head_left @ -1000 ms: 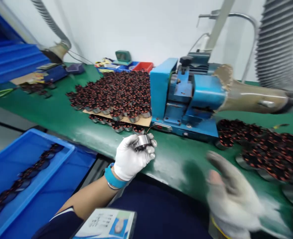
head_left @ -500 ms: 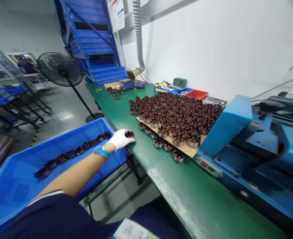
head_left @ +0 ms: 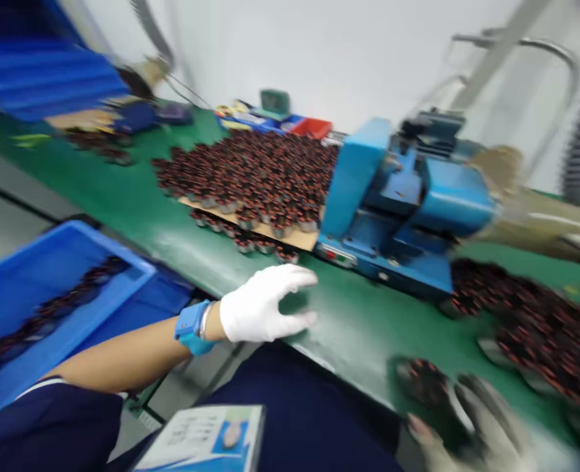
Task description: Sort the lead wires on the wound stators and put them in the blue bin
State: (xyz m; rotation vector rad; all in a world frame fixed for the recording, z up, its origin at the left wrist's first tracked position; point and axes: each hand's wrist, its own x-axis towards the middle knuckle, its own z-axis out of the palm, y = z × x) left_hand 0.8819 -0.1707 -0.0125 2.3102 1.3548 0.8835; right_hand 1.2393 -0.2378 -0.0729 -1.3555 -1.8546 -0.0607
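My left hand (head_left: pixel 270 305), in a white glove with a blue band at the wrist, hovers over the front edge of the green workbench (head_left: pixel 172 246). Its thumb and fingers are apart, and nothing is between them. At the lower right, my right hand (head_left: pixel 489 426) is gloved and smeared by motion. Its fingers and thumb close about a dark motor stator (head_left: pixel 424 380) with copper windings and a silvery rim. Many similar stators (head_left: pixel 260 174) crowd a cardboard sheet (head_left: pixel 297 237) in the middle, with a few on the bench below its edge.
A blue machine (head_left: pixel 353 190) with red and green buttons stands right of the cardboard. More stators (head_left: pixel 540 328) fill the bench's right side. At left, a large blue bin (head_left: pixel 117 314) holds a row of stators. Small blue and red trays (head_left: pixel 312 127) sit by the wall.
The view has swung right, bringing my right hand and the right-hand stators into sight. My left hand has let go of the stator it held near the bin and moved right along the bench edge.
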